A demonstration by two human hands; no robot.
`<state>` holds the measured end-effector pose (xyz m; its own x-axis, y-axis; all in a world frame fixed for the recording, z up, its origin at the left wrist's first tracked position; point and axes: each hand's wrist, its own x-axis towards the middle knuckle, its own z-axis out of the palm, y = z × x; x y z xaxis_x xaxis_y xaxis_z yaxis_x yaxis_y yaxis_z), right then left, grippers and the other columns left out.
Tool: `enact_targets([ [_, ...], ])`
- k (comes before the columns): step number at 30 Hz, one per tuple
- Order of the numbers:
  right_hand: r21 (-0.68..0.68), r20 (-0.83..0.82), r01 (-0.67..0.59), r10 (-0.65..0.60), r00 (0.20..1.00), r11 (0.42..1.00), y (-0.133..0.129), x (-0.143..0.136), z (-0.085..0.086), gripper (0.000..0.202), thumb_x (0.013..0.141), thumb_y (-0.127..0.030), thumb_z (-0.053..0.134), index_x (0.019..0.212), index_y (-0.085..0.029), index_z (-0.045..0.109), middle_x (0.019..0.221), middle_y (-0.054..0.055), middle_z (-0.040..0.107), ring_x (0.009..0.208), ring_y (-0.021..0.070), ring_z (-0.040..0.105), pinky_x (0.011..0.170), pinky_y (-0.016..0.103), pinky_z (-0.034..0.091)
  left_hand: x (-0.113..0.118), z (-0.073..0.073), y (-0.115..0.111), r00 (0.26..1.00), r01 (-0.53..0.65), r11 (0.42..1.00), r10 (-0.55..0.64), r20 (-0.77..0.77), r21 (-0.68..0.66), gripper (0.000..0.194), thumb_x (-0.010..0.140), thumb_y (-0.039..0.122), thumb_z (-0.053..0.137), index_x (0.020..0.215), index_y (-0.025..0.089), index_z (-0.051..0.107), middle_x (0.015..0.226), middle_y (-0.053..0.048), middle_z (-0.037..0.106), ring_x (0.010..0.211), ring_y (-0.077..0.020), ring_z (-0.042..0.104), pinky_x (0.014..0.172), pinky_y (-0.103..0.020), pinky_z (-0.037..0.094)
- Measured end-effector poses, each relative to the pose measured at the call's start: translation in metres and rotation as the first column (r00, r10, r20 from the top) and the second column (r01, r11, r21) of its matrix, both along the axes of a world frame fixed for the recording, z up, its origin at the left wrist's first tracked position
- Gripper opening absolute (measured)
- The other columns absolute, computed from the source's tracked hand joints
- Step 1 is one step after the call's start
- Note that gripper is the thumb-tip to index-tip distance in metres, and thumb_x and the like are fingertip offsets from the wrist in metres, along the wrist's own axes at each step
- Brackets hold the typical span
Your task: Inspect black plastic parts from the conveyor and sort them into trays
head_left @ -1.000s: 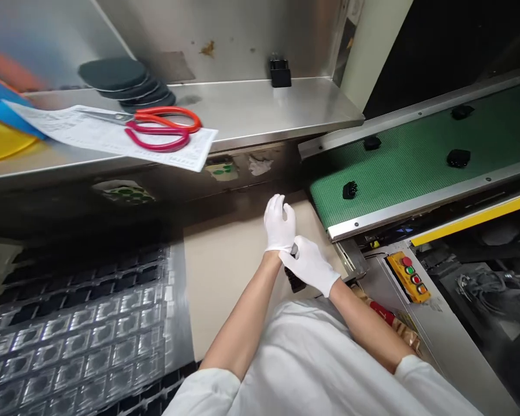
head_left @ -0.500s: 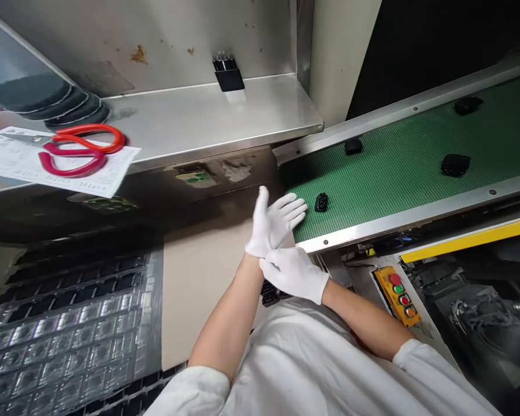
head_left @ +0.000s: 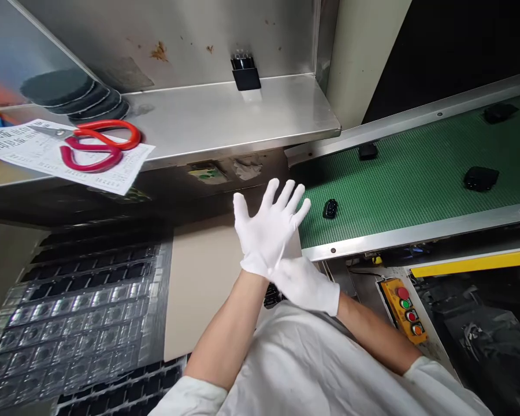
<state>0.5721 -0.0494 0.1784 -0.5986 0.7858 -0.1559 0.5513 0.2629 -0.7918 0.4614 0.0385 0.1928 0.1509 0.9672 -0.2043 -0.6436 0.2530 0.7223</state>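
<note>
My left hand (head_left: 271,222) wears a white cloth glove, its fingers spread wide and nothing in them. It is above the edge of a beige board (head_left: 203,277), beside the green conveyor belt. My right hand (head_left: 305,283), gloved in white too, is closed at my left wrist and grips the cuff of the left glove (head_left: 255,264); its fingertips are partly hidden. A small black part (head_left: 330,208) lies on the belt, just right of my left fingers. Below my wrists some black pieces (head_left: 272,294) show partly.
More black parts (head_left: 481,178) lie on the conveyor belt (head_left: 398,190). Red-handled scissors (head_left: 99,147) rest on printed paper on the steel shelf (head_left: 286,110), where a black block (head_left: 246,75) stands. Clear trays (head_left: 78,312) fill the lower left. A yellow button box (head_left: 403,309) sits right.
My left hand has turned and spread its fingers, which pointed right before and now point up. My right hand has stayed at the left wrist. The view has shifted slightly.
</note>
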Motion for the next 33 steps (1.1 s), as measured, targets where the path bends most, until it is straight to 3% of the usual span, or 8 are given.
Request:
enact_targets([
  [4, 0.165, 0.390, -0.262, 0.181, 0.903, 0.951, 0.008, 0.015, 0.017, 0.025, 0.106, -0.025, 0.047, 0.095, -0.018, 0.068, 0.084, 0.008, 0.070, 0.074, 0.0240, 0.063, 0.063, 0.036, 0.028, 0.002, -0.029, 0.013, 0.996, -0.069, 0.995, 0.066, -0.056, -0.066, 0.059, 0.102, 0.068, 0.050, 0.140, 0.024, 0.058, 0.151, -0.012, 0.058, 0.136, -0.0323, 0.060, 0.108, -0.046, 0.054],
  [8, 0.316, 0.667, -0.063, -0.175, 0.724, 0.947, 0.061, 0.036, 0.025, 0.026, 0.106, -0.027, 0.048, 0.093, -0.014, 0.067, 0.090, 0.016, 0.067, 0.090, 0.0320, 0.066, 0.071, 0.039, 0.036, -0.002, -0.074, 0.026, 0.902, -0.344, 0.937, 0.315, -0.295, -0.054, 0.053, 0.089, 0.055, 0.074, 0.122, 0.016, 0.066, 0.126, -0.016, 0.070, 0.107, -0.0242, 0.073, 0.090, -0.032, 0.057],
  [12, 0.332, 0.759, 0.182, -0.376, 0.531, 0.926, 0.116, 0.052, 0.015, 0.041, 0.103, -0.047, 0.061, 0.106, -0.007, 0.069, 0.103, 0.022, 0.067, 0.096, 0.0361, 0.067, 0.079, 0.044, 0.043, -0.006, -0.099, 0.033, 0.835, -0.330, 0.944, 0.294, -0.465, 0.005, 0.054, 0.085, 0.051, 0.075, 0.122, 0.014, 0.066, 0.119, -0.014, 0.071, 0.094, -0.0204, 0.073, 0.082, -0.030, 0.057],
  [15, 0.313, 0.798, 0.239, -0.391, 0.458, 0.919, 0.128, 0.068, 0.005, 0.042, 0.099, -0.046, 0.068, 0.108, -0.005, 0.070, 0.104, 0.023, 0.068, 0.099, 0.0374, 0.069, 0.081, 0.045, 0.045, 0.004, -0.091, 0.053, 0.692, -0.130, 0.963, 0.260, -0.674, 0.238, 0.050, 0.088, 0.046, 0.071, 0.124, 0.012, 0.067, 0.124, -0.015, 0.071, 0.105, -0.0234, 0.071, 0.093, -0.035, 0.057],
  [18, 0.285, 0.827, 0.263, -0.375, 0.419, 0.922, 0.121, 0.080, 0.000, 0.029, 0.101, -0.032, 0.063, 0.107, -0.005, 0.071, 0.102, 0.021, 0.069, 0.098, 0.0357, 0.070, 0.080, 0.044, 0.045, 0.038, -0.067, 0.092, 0.399, 0.268, 0.894, 0.237, -0.886, 0.360, 0.044, 0.095, 0.037, 0.063, 0.131, 0.012, 0.069, 0.126, -0.014, 0.071, 0.109, -0.0264, 0.069, 0.103, -0.040, 0.053],
  [22, 0.294, 0.808, 0.231, -0.370, 0.458, 0.927, 0.106, 0.086, -0.004, 0.036, 0.101, -0.019, 0.056, 0.132, -0.002, 0.064, 0.105, 0.021, 0.070, 0.100, 0.0346, 0.070, 0.079, 0.044, 0.047, 0.116, -0.041, 0.159, 0.133, 0.653, 0.721, 0.192, -0.972, 0.232, 0.060, 0.099, 0.030, 0.058, 0.156, 0.011, 0.051, 0.144, -0.018, 0.062, 0.130, -0.0312, 0.061, 0.114, -0.041, 0.046],
  [27, 0.300, 0.793, 0.153, -0.335, 0.508, 0.942, 0.095, 0.088, -0.009, 0.051, 0.104, -0.008, 0.037, 0.151, -0.012, 0.058, 0.109, 0.019, 0.067, 0.098, 0.0305, 0.068, 0.078, 0.043, 0.047, 0.199, -0.036, 0.218, -0.111, 0.836, 0.546, 0.253, -0.961, 0.047, 0.076, 0.090, 0.020, 0.065, 0.163, 0.015, 0.043, 0.155, -0.021, 0.049, 0.137, -0.0372, 0.054, 0.114, -0.045, 0.046],
  [33, 0.200, 0.808, 0.104, -0.224, 0.545, 0.974, 0.086, 0.078, -0.004, 0.066, 0.101, -0.035, 0.061, 0.164, -0.021, 0.045, 0.115, 0.018, 0.062, 0.101, 0.0325, 0.063, 0.080, 0.046, 0.047, 0.219, -0.047, 0.232, -0.123, 0.872, 0.489, 0.291, -0.949, 0.037, 0.056, 0.083, 0.005, 0.061, 0.138, 0.008, 0.067, 0.135, -0.021, 0.064, 0.125, -0.0341, 0.063, 0.109, -0.042, 0.050],
])
